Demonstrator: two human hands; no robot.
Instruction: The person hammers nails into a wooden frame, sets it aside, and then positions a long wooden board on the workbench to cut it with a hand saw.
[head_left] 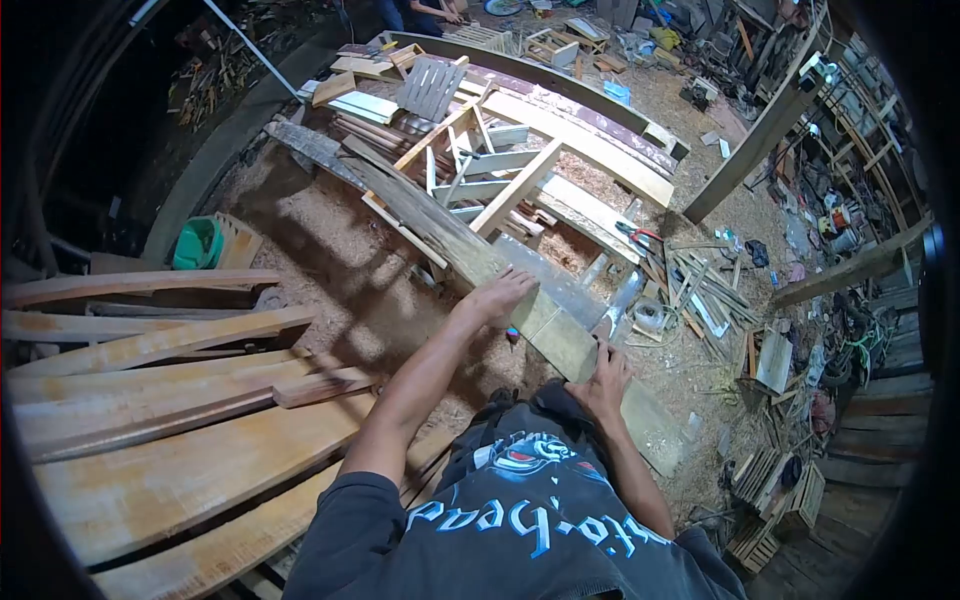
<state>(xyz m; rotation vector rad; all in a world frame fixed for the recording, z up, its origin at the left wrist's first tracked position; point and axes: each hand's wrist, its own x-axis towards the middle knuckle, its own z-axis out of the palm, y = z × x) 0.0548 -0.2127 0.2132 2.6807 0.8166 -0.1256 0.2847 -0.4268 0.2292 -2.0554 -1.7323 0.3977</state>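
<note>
Nearest the lens was the person's black T-shirt with pale blue lettering (520,510), filling the bottom of my view. Just beyond it, the right hand (603,378) sat on the near stretch of a long, grey, weathered wooden plank (450,235), fingers bent at the board's edge; I could not tell whether it truly clasped the wood. Further up the same plank, the left hand (500,295) lay flat and released, palm down, fingers spread.

That plank ran diagonally from beside the person's waist at lower right, up and away to the left, over sawdust-covered ground (330,270). To the left I saw a stack of pale, rough-sawn wooden boards (150,400), well apart from both hands. Beyond them a green plastic bucket (197,243) stood near the ground's edge. Past the plank's middle lay a pale wooden frame of crossed battens (500,185), then a grey slatted panel (430,88). Far right, a leaning wooden post (760,140) rose among scattered offcuts.
</note>
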